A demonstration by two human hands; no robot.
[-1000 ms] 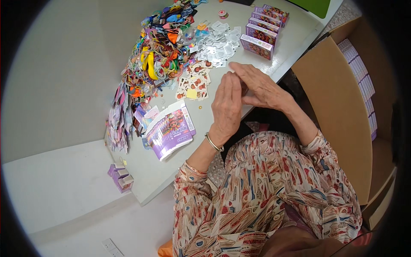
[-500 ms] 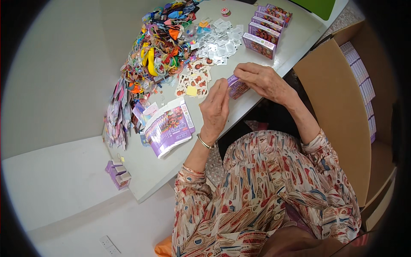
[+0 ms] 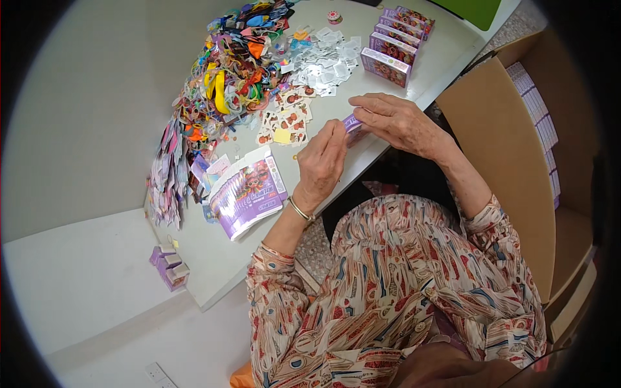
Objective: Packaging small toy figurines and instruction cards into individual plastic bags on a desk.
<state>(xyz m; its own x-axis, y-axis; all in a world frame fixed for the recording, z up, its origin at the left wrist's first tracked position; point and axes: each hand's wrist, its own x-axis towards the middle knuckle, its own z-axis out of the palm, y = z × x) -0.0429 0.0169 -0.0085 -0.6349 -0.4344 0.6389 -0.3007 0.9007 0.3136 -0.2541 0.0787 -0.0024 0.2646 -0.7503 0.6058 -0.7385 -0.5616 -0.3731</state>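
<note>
Near the table's front edge a small purple printed carton is held between my two hands. My left hand grips its left end, fingers pressed together, a bangle on the wrist. At the carton's right end my right hand closes over it, hiding much of that side. Left of my left hand lies a fanned stack of flat purple cartons. Beyond my hands are picture cards with a yellow slip on them. Several filled-out cartons stand in a row at the far right.
A heap of colourful small trinkets and a pile of clear packets cover the table's far side. On the right stands a large cardboard box with stacked purple cartons inside. More purple cartons sit by the table's left corner.
My right hand has come further over the carton, so less of its printed face shows. Both hands still hold it in about the same place. The whole view has shifted slightly.
</note>
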